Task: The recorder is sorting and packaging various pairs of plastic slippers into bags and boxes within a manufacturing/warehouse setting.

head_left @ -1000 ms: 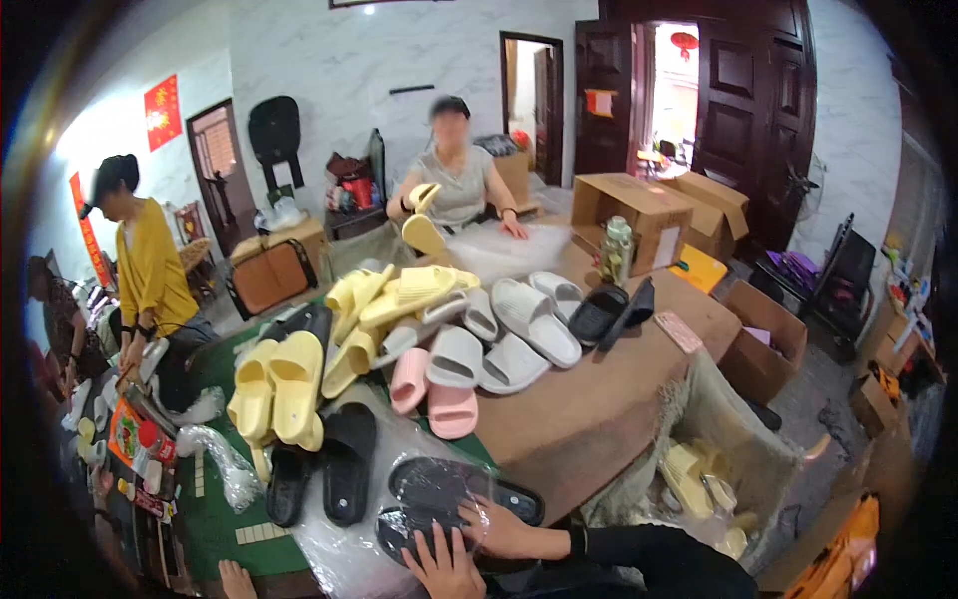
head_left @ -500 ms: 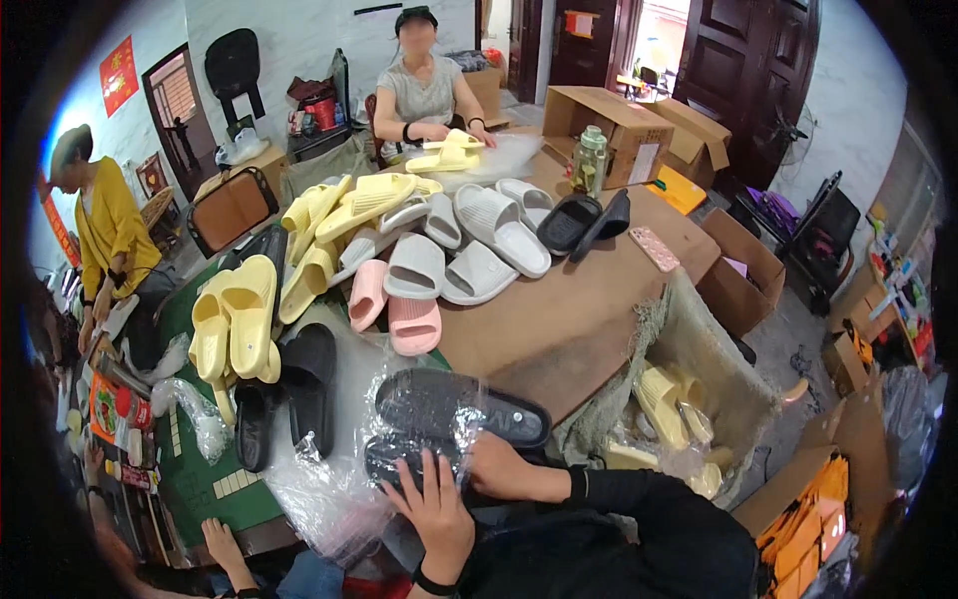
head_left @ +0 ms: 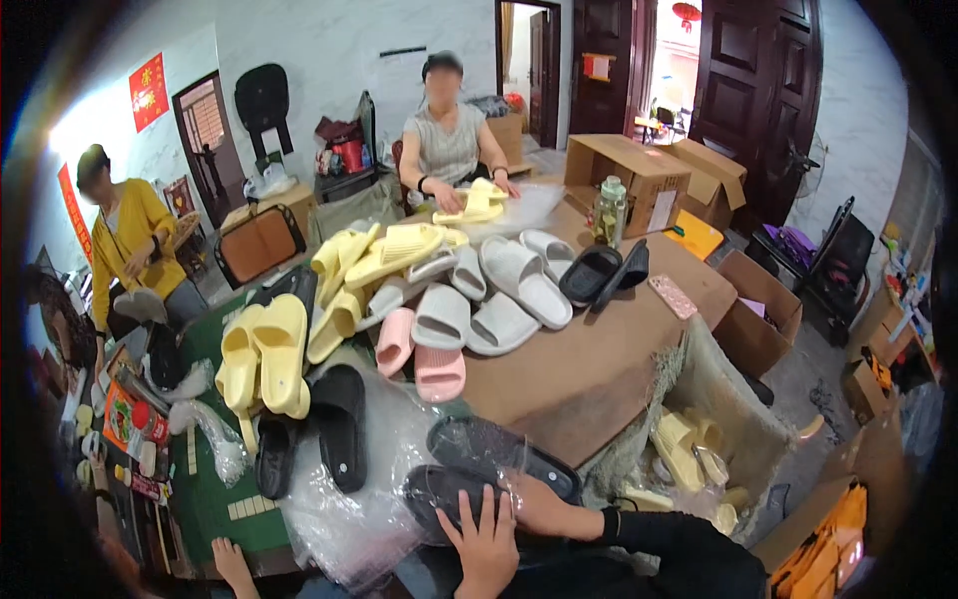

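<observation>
"Brown worktop (head_left: 559, 404), turning green toward its left edge. What's biggest on it?"

"Slipper heap (head_left: 442, 317), yellow, grey and pink mostly, between the far edge and the near one. Then loose plastic (head_left: 334, 534), clear and crinkled, by the near edge, left of the hands."

"And the pair being worked on?"

"Black slippers (head_left: 547, 471), side by side at the near edge, with thin clear film (head_left: 479, 439) over much of them. One end of the farther slipper seems to stick out bare on the right."

"The hands?"

"Left hand (head_left: 484, 544) rests on the nearer slipper, fingers spread. Right hand (head_left: 549, 507) sits beside it by the film's edge, fingers curled; I can't tell whether they pinch anything."

"So which step is this?"

"Bagging the pair, I'd judge, only partly done."

"And the next move calls for?"

"Probably a steady left palm, while the right draws the film over that bare end without tearing it."
</observation>
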